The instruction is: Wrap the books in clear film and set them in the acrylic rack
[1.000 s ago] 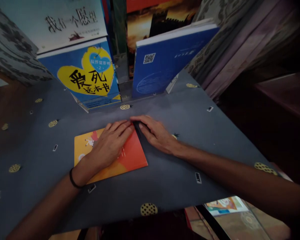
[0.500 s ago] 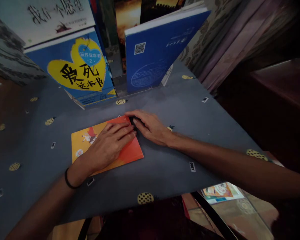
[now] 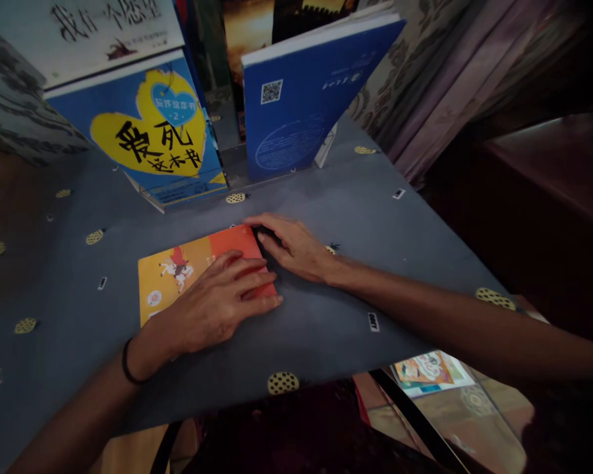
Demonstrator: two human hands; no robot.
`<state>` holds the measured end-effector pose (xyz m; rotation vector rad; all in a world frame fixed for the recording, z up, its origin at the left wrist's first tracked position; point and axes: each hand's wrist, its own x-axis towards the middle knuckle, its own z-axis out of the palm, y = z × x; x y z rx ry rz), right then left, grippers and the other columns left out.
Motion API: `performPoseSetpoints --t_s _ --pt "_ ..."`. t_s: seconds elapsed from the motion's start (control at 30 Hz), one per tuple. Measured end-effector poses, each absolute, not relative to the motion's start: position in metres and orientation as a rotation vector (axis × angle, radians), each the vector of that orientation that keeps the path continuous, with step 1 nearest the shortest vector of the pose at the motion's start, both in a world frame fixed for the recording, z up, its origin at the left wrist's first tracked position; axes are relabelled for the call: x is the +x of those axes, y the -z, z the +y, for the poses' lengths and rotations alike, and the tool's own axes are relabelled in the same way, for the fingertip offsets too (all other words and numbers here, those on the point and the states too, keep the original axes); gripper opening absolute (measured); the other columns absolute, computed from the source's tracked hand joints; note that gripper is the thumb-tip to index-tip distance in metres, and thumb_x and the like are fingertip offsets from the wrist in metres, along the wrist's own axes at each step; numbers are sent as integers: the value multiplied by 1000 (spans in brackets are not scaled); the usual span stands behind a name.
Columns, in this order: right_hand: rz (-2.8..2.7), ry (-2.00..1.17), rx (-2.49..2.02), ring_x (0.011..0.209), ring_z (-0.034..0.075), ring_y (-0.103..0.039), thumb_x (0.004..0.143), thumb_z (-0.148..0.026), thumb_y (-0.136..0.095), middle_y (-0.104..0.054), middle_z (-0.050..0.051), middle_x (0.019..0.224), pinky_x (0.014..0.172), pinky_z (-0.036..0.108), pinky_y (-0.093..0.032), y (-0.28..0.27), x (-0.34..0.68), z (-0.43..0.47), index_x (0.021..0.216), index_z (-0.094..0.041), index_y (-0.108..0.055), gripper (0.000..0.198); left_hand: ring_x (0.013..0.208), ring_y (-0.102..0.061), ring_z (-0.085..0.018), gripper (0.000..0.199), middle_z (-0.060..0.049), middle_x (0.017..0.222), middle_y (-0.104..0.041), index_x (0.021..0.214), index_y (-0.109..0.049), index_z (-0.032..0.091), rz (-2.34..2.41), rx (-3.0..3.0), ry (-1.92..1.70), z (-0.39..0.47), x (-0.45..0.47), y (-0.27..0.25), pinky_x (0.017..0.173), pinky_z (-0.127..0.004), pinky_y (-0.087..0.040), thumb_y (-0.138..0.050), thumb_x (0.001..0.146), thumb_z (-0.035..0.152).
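Note:
A thin yellow-and-orange book (image 3: 197, 253) with a rider on a white horse on its cover lies flat on the table. Across its lower right part rests my left hand (image 3: 215, 299), fingers spread, their tips reaching past the book's right edge; a dark band circles that wrist. My right hand (image 3: 296, 247) is at the book's upper right corner, with the index finger stretched to the corner and the thumb apart by the edge. Its other fingers are tucked from sight. The hands partly cover the cover.
Behind the book stand a blue book with a yellow heart (image 3: 148, 138), a white-covered book (image 3: 113, 36) and a dark blue book with a QR code (image 3: 296, 112). A patterned grey cloth covers the table (image 3: 321, 342). A curtain (image 3: 454, 85) hangs at the right; colourful printed matter (image 3: 429, 372) lies below the table edge.
My left hand has slid down and slightly right across the book, its fingers more spread, uncovering more of the cover. My right hand stays at the corner. The view has shifted slightly.

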<state>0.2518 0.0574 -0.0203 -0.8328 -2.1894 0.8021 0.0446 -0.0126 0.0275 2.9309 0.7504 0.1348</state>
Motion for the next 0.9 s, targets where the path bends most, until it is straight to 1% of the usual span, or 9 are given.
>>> performPoseSetpoints --t_s 0.13,0.23,0.33,0.4,0.47,0.57,0.73,0.8,0.9 --pt "-2195 -803 -840 119 22 -62 99 -19 -39 -67 8 130 101 45 -52 20 252 57 132 -22 -57 38 132 -52 -26 46 -5 137 -64 128 -62 25 722 2940 -126 -19 48 -29 113 -51 -39 -50 89 5" --pt "-2197 -779 -833 119 22 -62 98 -19 -39 -67 9 129 103 45 -51 22 252 58 131 -22 -57 37 129 -54 -27 38 -6 134 -66 123 -64 23 699 2959 -159 -24 52 -28 111 -52 -41 -50 92 7" --pt "-2202 -762 -825 119 22 -62 98 -19 -40 -67 9 129 103 45 -50 24 252 59 130 -21 -57 36 128 -55 -27 30 -8 132 -67 119 -65 21 685 2969 -163 -30 57 -25 112 -54 -39 -50 95 12" --pt "-2201 -754 -823 118 22 -62 99 -19 -40 -68 9 127 103 46 -51 24 252 59 129 -21 -58 35 132 -53 -27 34 -10 136 -64 128 -61 22 677 2979 -118 -33 58 -24 114 -54 -37 -50 97 16" --pt "-2194 -753 -805 117 22 -63 99 -19 -40 -68 9 126 101 45 -52 23 252 59 129 -20 -58 35 137 -49 -26 44 -10 144 -58 142 -50 25 712 2991 -44 -36 59 -23 115 -53 -35 -49 98 18" --pt "-2185 -745 -758 114 22 -64 98 -16 -42 -69 9 122 98 44 -54 23 252 59 128 -22 -60 36 141 -44 -30 50 -13 151 -50 151 -38 25 993 3012 12 -43 58 -22 115 -59 -32 -46 101 24" --pt "-2206 -686 -715 117 23 -64 100 -18 -43 -69 11 124 102 48 -52 25 250 60 123 -21 -63 31 143 -39 -41 56 -17 152 -47 148 -42 16 1543 2983 16 -65 45 -17 112 -64 -36 -48 101 46" --pt "-2222 -664 -716 118 24 -63 100 -19 -43 -68 12 125 102 49 -52 26 249 60 121 -20 -63 29 142 -39 -42 56 -17 154 -44 148 -42 17 1655 2961 47 -74 36 -16 110 -64 -39 -50 100 45" --pt "-2244 -646 -732 118 24 -63 101 -20 -43 -67 12 127 102 50 -53 27 249 60 120 -21 -64 28 142 -37 -45 53 -18 156 -42 150 -40 18 1716 2945 138 -84 24 -17 103 -64 -46 -50 99 32"
